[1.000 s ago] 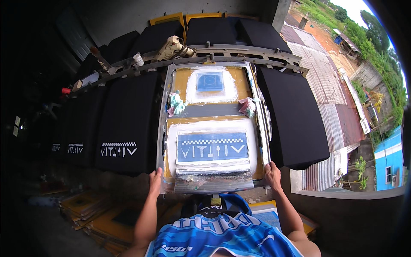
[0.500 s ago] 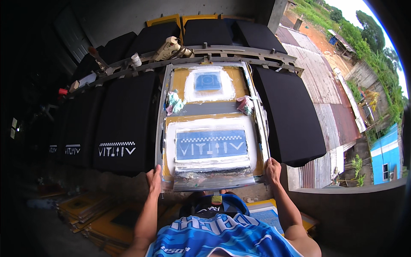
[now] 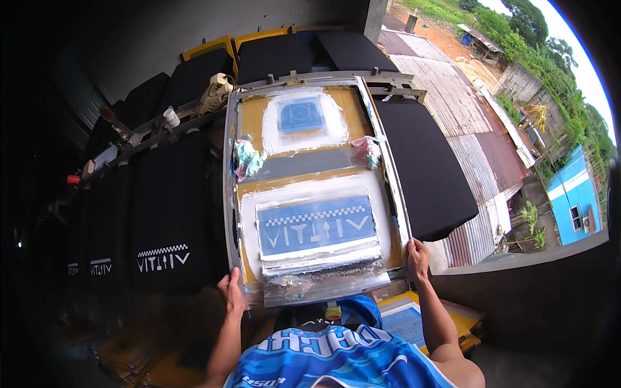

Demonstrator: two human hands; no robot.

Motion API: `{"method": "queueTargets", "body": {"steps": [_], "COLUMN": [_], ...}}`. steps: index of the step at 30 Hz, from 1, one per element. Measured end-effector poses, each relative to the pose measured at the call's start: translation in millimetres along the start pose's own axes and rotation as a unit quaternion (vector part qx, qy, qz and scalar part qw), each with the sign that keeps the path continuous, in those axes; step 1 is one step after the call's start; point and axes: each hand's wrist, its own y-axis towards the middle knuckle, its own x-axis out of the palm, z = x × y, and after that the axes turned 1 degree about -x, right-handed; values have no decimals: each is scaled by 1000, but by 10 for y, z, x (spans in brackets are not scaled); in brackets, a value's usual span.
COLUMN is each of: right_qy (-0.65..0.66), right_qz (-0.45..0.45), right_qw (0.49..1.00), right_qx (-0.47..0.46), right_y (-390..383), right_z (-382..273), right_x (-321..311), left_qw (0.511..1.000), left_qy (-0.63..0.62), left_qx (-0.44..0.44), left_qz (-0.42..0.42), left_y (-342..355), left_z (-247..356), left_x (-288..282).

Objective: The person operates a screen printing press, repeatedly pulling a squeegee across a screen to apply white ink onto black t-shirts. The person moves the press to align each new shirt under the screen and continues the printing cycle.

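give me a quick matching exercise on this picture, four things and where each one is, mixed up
Things
1. left hand
2. right hand
3. crumpled pink piece
4. small white container

Places
A. on the right side of the screen frame
B. just left of the beige gun-shaped tool
C. on the frame's left side, near its lower corner
D. by the right end of the grey band

Pairs: 1-C; 2-A; 3-D; 4-B

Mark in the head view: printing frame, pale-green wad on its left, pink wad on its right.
Printing frame (image 3: pixel 230 200): head view, left rail.
Pale-green wad (image 3: pixel 248 159): head view, crumpled middle.
Pink wad (image 3: pixel 368 152): head view, crumpled middle.
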Motion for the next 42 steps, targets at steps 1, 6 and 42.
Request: {"method": "queueTargets", "body": {"steps": [1,6,42], "right_qy": [-7,43,-10], "right_qz": [-3,31,-16], "right_qw": [1000,999,999], "right_qx": [0,-12,-45], "right_y": [27,182,-2890], "right_z": [-8,68,-1606], "right_x": [268,1224,3777], "left_qw": [1000,1000,996], "left_qy": [5,22,-27], "left_qx": [-18,9,-78], "left_qz": [7,-13,17], "left_y": [204,1086,2588], "left_z": [-64,-519,-533], "left_x": [-61,-278,-4435]}}
